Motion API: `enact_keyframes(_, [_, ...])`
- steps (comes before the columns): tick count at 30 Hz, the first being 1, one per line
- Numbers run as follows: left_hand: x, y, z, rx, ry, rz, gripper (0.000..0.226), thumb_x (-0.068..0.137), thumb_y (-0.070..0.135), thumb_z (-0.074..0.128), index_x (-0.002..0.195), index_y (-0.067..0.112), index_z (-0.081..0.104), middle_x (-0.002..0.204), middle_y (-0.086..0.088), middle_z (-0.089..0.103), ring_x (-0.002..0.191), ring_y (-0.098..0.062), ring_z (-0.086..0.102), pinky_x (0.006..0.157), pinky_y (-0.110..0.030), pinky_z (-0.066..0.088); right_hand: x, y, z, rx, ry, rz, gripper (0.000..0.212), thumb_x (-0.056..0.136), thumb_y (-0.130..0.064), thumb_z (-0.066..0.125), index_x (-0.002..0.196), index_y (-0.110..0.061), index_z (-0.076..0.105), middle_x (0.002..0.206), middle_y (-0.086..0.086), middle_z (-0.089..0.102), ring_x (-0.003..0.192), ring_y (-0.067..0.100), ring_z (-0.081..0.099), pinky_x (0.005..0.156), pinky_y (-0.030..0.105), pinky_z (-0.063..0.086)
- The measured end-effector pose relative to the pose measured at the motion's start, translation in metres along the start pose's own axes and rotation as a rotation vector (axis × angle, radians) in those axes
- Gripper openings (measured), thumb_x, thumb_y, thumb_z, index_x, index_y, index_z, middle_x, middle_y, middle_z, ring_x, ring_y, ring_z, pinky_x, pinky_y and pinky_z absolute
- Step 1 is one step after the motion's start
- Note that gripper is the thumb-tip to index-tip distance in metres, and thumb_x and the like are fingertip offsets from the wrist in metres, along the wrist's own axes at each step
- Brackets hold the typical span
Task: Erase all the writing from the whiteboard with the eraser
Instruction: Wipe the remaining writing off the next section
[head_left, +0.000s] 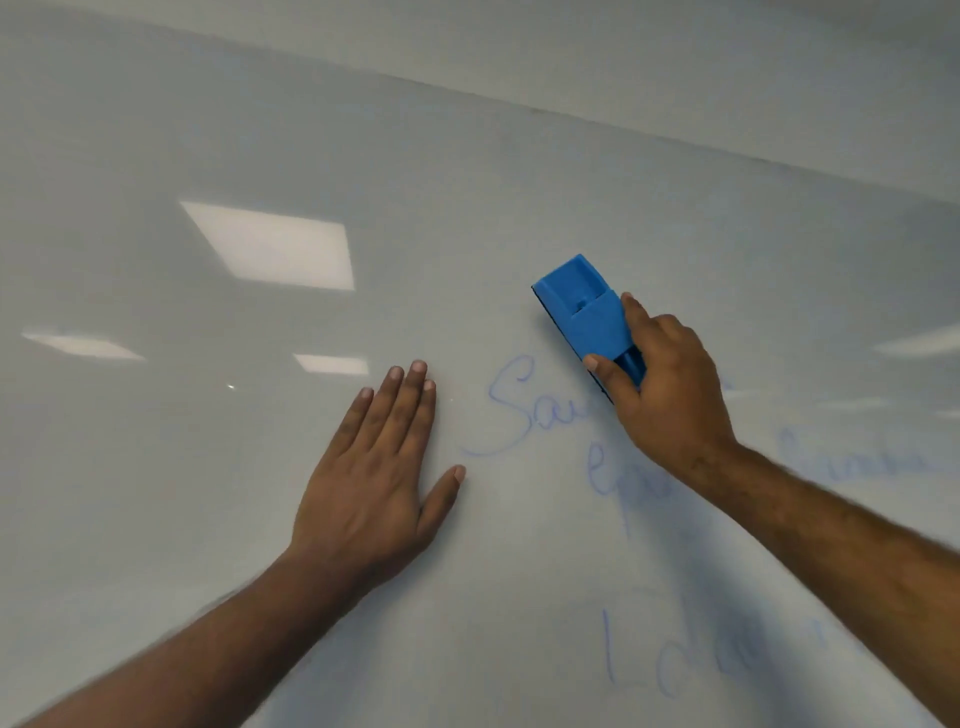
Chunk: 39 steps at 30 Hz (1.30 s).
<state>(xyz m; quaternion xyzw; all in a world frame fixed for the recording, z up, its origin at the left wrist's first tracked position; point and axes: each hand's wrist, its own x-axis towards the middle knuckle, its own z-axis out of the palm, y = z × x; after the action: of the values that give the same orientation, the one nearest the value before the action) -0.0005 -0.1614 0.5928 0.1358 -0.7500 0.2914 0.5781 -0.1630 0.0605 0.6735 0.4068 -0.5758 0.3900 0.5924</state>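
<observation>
Gripping the blue eraser (584, 317) in the right hand (667, 400), thumb on its near side and fingers curled over the far side, pad against the whiteboard (208, 493) just above the faint blue writing (511, 410). Left hand (374, 483) flat on the board, fingers together, thumb spread, beside the first word. More blurred blue words below and right.

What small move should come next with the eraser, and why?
Probably sweep the blue eraser, held in the right hand, down and left over the blue word starting "Sa". That writing lies just below the eraser and is unerased, while the left hand rests flat on the whiteboard.
</observation>
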Motion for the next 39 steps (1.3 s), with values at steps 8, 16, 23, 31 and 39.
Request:
enact_keyframes(8, [-0.002,0.000,0.001,0.004,0.005,0.038,0.091,0.096,0.071,0.028,0.160,0.008,0.014,0.169,-0.007,0.008,0.156,-0.021,0.008,0.124,-0.041,0.012,0.052,0.019,0.006,0.064,-0.085,0.035,0.059,0.087,-0.036,0.067,0.141,-0.021,0.046,0.115,0.009,0.058,0.109,0.028,0.050,0.091,0.035,0.040])
enact_keyframes(16, [-0.001,0.006,-0.001,0.082,-0.044,0.011,0.101,0.091,0.079,0.027,0.160,0.008,0.009,0.169,-0.007,0.006,0.156,-0.021,0.005,0.123,-0.042,0.012,0.082,0.032,-0.007,0.078,-0.219,-0.081,0.061,0.087,-0.029,0.067,0.142,-0.018,0.044,0.134,0.004,0.053,0.121,0.023,0.049,0.101,0.032,0.038])
enact_keyframes(23, [0.001,0.025,-0.001,0.107,-0.061,-0.104,0.111,0.083,0.087,0.025,0.160,0.008,0.006,0.170,-0.004,-0.001,0.156,-0.018,-0.001,0.124,-0.039,0.008,0.086,0.049,-0.004,0.132,-0.200,-0.194,0.063,0.089,-0.037,0.065,0.144,-0.016,0.041,0.126,0.006,0.053,0.116,0.025,0.046,0.098,0.037,0.040])
enact_keyframes(31, [0.001,0.029,-0.003,0.124,-0.058,-0.096,0.108,0.086,0.084,0.026,0.160,0.008,0.009,0.170,-0.005,0.003,0.157,-0.019,0.003,0.124,-0.040,0.011,0.084,0.052,0.003,0.205,-0.171,-0.187,0.065,0.089,-0.038,0.064,0.145,-0.016,0.040,0.130,0.006,0.051,0.119,0.025,0.044,0.101,0.039,0.038])
enact_keyframes(39, [0.001,0.027,-0.002,0.095,-0.048,-0.097,0.108,0.085,0.082,0.033,0.160,0.008,0.009,0.170,-0.005,0.004,0.156,-0.018,0.002,0.125,-0.040,0.010,0.074,0.035,0.017,0.212,-0.043,-0.130,0.067,0.091,-0.054,0.052,0.141,-0.011,0.045,0.117,0.008,0.057,0.108,0.027,0.051,0.092,0.043,0.044])
